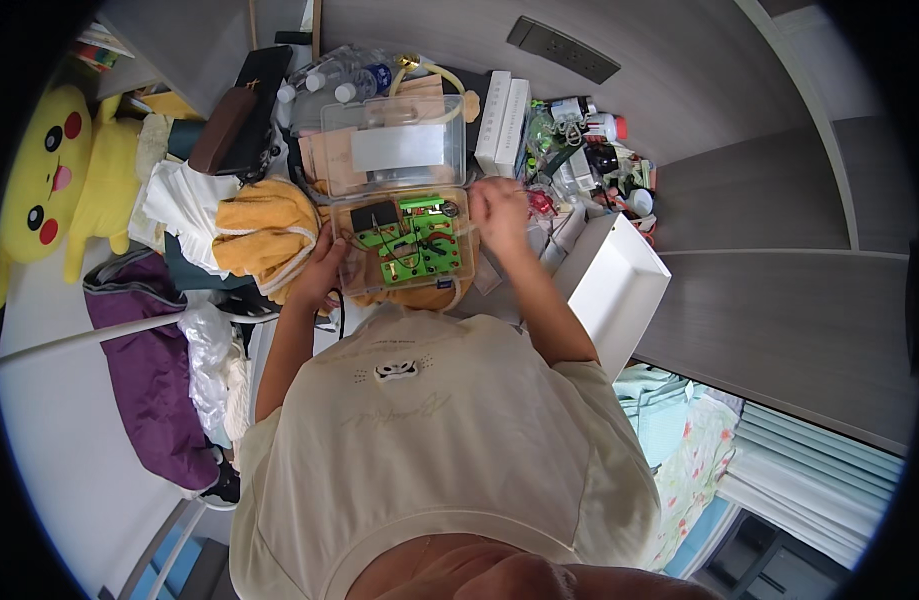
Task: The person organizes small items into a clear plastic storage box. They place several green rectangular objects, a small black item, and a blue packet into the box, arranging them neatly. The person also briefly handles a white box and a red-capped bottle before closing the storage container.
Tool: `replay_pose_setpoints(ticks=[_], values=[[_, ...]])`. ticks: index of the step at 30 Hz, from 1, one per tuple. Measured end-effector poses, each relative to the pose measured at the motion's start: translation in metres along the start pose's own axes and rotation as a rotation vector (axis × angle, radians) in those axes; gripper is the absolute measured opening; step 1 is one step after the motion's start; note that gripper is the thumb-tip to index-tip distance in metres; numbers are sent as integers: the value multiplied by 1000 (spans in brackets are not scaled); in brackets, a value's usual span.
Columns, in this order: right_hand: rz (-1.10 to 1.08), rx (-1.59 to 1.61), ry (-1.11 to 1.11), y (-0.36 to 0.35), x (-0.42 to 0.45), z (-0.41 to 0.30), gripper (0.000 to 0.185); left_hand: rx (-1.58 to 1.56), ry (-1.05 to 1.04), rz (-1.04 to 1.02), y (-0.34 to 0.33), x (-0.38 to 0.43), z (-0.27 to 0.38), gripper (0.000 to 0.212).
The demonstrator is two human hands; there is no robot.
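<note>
A clear plastic case point(335, 264) lies before me with its lid point(393, 172) swung back, away from me. In it are several green circuit modules point(440, 244), thin dark wires and a black block point(375, 215). My left hand point(321, 266) rests against the case's left side, its fingers partly hidden. Near the upper right corner of the case is my right hand point(498, 210), its fingers bent and slightly blurred; whether anything is between them I cannot tell. Orange cloth point(264, 232) is bunched left of the case, and some shows below it.
Clear bottles point(362, 82) lie behind the lid. Two white boxes point(504, 124) stand behind my right hand, with small bottles point(605, 127) and clutter to their right. An empty white box point(617, 292) is by my right forearm. White paper point(181, 210) lies left of the orange cloth.
</note>
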State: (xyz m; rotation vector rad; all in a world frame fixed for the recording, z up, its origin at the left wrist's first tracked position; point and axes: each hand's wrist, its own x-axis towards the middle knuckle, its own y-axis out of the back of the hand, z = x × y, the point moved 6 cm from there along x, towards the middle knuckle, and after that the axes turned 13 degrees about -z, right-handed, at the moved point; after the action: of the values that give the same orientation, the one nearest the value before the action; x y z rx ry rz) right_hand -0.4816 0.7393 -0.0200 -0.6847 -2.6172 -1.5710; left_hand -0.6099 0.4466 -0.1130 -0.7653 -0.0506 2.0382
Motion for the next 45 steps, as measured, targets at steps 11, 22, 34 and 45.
replay_pose_setpoints(ticks=[11, 22, 34, 45], values=[[-160, -550, -538, 1, 8, 81, 32, -29, -16, -8, 0, -1, 2, 65], [139, 608, -56, 56, -15, 2, 17, 92, -80, 6, 4, 1, -3, 65], [-241, 175, 10, -1, -18, -44, 20, 68, 27, 56, 2, -2, -4, 63], [-540, -619, -647, 9, 28, 103, 47, -21, -17, 38, -3, -4, 1, 60]])
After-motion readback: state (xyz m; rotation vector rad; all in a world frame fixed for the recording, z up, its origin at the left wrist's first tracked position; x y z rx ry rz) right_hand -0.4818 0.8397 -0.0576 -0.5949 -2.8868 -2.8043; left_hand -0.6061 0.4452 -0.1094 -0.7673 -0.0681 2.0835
